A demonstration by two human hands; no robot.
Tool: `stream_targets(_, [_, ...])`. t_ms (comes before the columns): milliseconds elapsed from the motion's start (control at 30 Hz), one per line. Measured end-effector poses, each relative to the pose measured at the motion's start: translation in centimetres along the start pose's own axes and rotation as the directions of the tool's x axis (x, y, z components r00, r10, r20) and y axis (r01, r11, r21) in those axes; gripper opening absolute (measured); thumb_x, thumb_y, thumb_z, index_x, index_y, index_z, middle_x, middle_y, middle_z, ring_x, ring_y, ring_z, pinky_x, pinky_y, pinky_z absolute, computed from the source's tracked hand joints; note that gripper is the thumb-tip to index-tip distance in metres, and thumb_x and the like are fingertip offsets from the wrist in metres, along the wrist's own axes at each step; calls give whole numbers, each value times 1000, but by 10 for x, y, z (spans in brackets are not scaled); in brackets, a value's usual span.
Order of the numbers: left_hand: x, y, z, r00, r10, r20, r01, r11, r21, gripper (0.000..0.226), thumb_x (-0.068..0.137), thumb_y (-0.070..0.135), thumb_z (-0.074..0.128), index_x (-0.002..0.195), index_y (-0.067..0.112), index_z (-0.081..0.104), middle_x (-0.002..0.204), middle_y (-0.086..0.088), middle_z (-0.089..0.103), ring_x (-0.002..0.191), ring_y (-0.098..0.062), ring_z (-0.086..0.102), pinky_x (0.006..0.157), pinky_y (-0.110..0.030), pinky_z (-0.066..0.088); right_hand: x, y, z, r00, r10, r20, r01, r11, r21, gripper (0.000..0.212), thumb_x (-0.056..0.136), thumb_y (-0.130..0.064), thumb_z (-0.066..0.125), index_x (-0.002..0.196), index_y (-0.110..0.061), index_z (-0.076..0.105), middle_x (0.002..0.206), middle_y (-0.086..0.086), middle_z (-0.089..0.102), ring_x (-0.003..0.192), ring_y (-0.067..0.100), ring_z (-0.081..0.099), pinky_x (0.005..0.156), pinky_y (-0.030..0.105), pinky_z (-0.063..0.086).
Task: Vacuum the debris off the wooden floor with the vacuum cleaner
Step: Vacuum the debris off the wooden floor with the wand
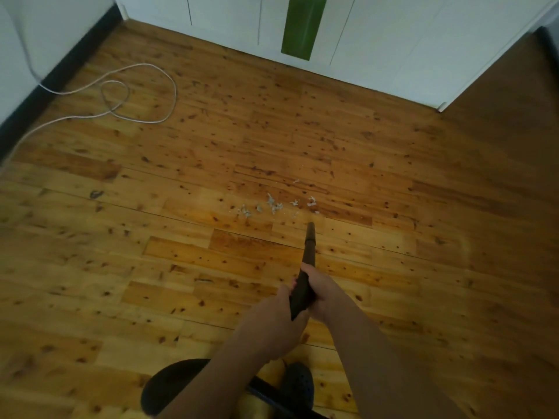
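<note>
Knotty honey-coloured wooden plank floor [211,152] fills the view, dim light, frame slightly blurred. White panelled cabinet front [393,46] runs along the far edge from 11 to 2 o'clock, with a tall green rectangular panel [303,27] set in it at 12. White wall with black skirting board [54,77] at 10 o'clock. Thin pale looped power cable [142,86] lies on the floor at 10 to 11 o'clock, coiled in loose rings, one end trailing off the left edge.

Small scatter of pale grey-white paper-like debris [276,204] sits just past frame centre, spread in a short row. One separate dark grey scrap [96,194] lies well apart at 9 o'clock.

Dark brown tapered vacuum cleaner nozzle tube [309,246] points toward 12 o'clock, tip near the debris, just short of the right end of the row; tip-to-floor contact cannot be told.

Right hand [320,287] wrapped around the tube, fingers closed on it, further up. Left hand [281,322] grips the tube's near end, fingers curled shut around it. Both bare forearms come in from 5 to 6 o'clock.

At 6 o'clock: dark round vacuum cleaner body [169,385], partly hidden by the left arm, black hose [266,391] beside it, and a dark perforated clog shoe [298,382].
</note>
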State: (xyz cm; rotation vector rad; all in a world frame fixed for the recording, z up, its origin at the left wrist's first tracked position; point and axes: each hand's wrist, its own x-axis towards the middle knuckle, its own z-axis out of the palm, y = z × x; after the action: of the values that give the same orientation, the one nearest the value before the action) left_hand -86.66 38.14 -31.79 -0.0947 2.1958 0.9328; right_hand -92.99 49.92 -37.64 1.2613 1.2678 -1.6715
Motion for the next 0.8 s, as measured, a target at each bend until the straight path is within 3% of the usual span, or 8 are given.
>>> stream_targets(167, [-1, -4, -4, 1000, 2, -1, -2, 1000, 1, 33, 100, 41, 45, 125, 21, 38, 89, 3, 57, 54, -6, 48, 50, -22, 43, -1, 0, 6, 1000, -5, 5, 5, 1000, 17, 28, 99, -28, 57, 109, -2, 56, 70, 8, 53, 58, 19, 52, 52, 32, 54])
stream_targets(300, [2, -4, -8, 1000, 1, -8, -2, 1000, -30, 34, 101, 41, 44, 126, 19, 39, 89, 1, 57, 58, -9, 51, 57, -28, 49, -1, -6, 12, 1000, -5, 8, 5, 1000, -9, 27, 99, -29, 57, 104, -2, 57, 70, 8, 53, 59, 18, 51, 52, 31, 53])
stream_targets(800, [20, -6, -1, 1000, 2, -14, -3, 998, -55, 38, 99, 45, 45, 129, 23, 37, 81, 9, 50, 57, -5, 50, 50, -23, 44, 15, -15, 8, 1000, -4, -22, 4, 1000, -4, 26, 98, -30, 57, 96, -4, 56, 65, 8, 53, 55, 18, 51, 52, 32, 50])
